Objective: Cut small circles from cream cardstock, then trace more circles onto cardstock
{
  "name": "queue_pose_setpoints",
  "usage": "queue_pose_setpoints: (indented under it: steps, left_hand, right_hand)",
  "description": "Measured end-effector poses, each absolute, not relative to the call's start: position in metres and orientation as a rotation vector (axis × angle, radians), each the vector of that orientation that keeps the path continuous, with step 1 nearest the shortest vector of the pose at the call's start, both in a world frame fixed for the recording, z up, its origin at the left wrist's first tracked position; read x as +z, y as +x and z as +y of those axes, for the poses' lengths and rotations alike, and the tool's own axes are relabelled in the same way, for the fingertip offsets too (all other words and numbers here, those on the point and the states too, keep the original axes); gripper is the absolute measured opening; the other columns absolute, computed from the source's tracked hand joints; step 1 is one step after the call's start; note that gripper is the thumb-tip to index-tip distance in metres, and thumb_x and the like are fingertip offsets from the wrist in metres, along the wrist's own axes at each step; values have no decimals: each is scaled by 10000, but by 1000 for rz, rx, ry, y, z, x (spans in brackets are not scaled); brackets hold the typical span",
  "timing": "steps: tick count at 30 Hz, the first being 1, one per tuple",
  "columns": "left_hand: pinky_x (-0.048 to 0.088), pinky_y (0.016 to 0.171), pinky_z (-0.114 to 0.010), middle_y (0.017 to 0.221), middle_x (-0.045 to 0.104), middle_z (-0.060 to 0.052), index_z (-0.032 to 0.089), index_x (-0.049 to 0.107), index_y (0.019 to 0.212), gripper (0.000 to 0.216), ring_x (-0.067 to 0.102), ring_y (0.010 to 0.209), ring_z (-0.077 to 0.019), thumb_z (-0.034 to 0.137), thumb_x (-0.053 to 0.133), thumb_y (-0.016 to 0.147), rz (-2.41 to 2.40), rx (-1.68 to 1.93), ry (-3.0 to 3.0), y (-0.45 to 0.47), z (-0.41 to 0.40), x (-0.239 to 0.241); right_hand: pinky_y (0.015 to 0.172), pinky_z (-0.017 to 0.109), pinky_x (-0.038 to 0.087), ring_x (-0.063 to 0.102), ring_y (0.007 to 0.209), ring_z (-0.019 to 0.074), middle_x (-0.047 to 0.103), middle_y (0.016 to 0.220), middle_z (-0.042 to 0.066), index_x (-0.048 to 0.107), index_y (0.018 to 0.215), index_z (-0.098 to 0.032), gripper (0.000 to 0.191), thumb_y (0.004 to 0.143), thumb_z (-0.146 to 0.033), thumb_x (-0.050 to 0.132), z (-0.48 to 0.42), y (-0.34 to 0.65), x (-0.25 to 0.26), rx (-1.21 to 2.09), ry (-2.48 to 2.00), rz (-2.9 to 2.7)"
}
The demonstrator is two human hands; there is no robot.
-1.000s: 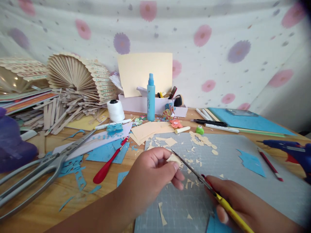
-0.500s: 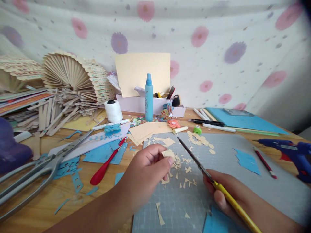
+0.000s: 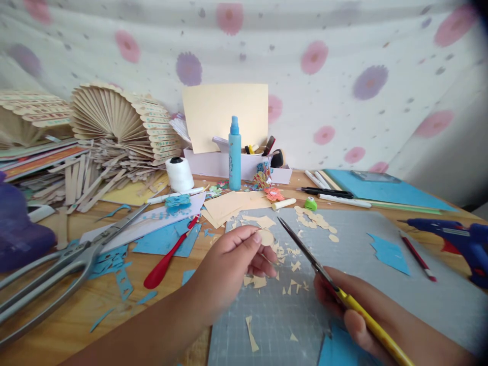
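My left hand (image 3: 232,264) pinches a small cream paper piece (image 3: 266,237) between thumb and fingers, held just above the grey cutting mat (image 3: 381,284). My right hand (image 3: 366,315) grips small scissors with yellow handles (image 3: 328,282). Their thin blades are closed and point up and left, ending a short way right of the paper piece. Cream paper scraps (image 3: 290,264) lie scattered on the mat under both hands. A row of small cream cut-outs (image 3: 318,222) sits farther back on the mat.
Large steel shears (image 3: 68,264) lie at the left beside a red-handled tool (image 3: 168,259) and blue paper offcuts (image 3: 163,239). A blue glue bottle (image 3: 235,155), white thread spool (image 3: 179,174) and tool box stand behind. A blue glue gun (image 3: 453,239) and red pencil (image 3: 417,256) lie right.
The scissors have drawn back from the paper piece to the right. My left hand has lifted the piece slightly and turned it. More cream scraps lie on the mat.
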State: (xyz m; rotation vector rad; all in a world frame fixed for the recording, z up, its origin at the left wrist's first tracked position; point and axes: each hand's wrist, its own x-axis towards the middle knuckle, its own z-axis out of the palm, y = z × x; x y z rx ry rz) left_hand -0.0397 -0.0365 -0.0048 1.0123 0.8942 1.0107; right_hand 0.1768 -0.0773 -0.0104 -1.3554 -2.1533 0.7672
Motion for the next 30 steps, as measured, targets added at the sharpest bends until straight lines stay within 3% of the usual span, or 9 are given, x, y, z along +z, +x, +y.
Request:
queue_pose_setpoints:
  steps: [9, 13, 16, 21, 25, 30]
  left_hand:
    - [425, 594, -265, 699, 641, -11, 147, 602, 715, 147, 556, 562, -106, 284, 606, 768, 939, 1078, 1078, -40, -34, -6]
    - [390, 569, -226, 577, 552, 30, 150, 588, 662, 180, 494, 535, -82, 261, 566, 802, 956, 1100, 1212, -42, -31, -6]
    - [390, 569, -220, 586, 531, 37, 157, 554, 672, 202, 492, 545, -82, 277, 533, 833, 959, 1075, 1217, -44, -31, -7]
    - [436, 597, -237, 666, 580, 16, 168, 521, 694, 231, 576, 608, -107, 306, 475, 873, 966, 1007, 1254, -42, -33, -6]
    - [471, 639, -241, 692, 623, 10, 166, 545, 737, 127, 627, 655, -119, 197, 493, 848, 938, 987, 1247, -39, -34, -6]
    - [480, 657, -226, 696, 648, 12, 168, 560, 738, 131, 628, 677, -109, 142, 486, 842, 849, 1027, 1332, -41, -33, -7]
  right_hand:
    - [612, 254, 547, 661, 707, 206, 702, 801, 7, 634, 905, -275, 243, 828, -463, 499, -74, 180, -5, 883, -1356, -2205]
    - [543, 249, 536, 646, 630, 201, 675, 689, 4, 634, 783, -263, 250, 785, -497, 546, -73, 177, -5, 921, -1374, -2169]
    - [575, 255, 541, 647, 667, 200, 674, 724, 8, 632, 820, -256, 297, 803, -533, 525, -73, 177, -7, 977, -1361, -2138]
    - [550, 253, 532, 638, 632, 196, 669, 693, 11, 623, 775, -247, 205, 791, -441, 560, -74, 176, -7, 948, -1356, -2150]
    - [486, 224, 512, 644, 603, 192, 679, 666, -3, 607, 739, -244, 86, 722, -326, 588, -73, 173, -6, 943, -1340, -2220]
    - [478, 235, 514, 637, 562, 193, 673, 638, -10, 599, 732, -260, 117, 740, -364, 547, -73, 174, -5, 821, -1346, -2217]
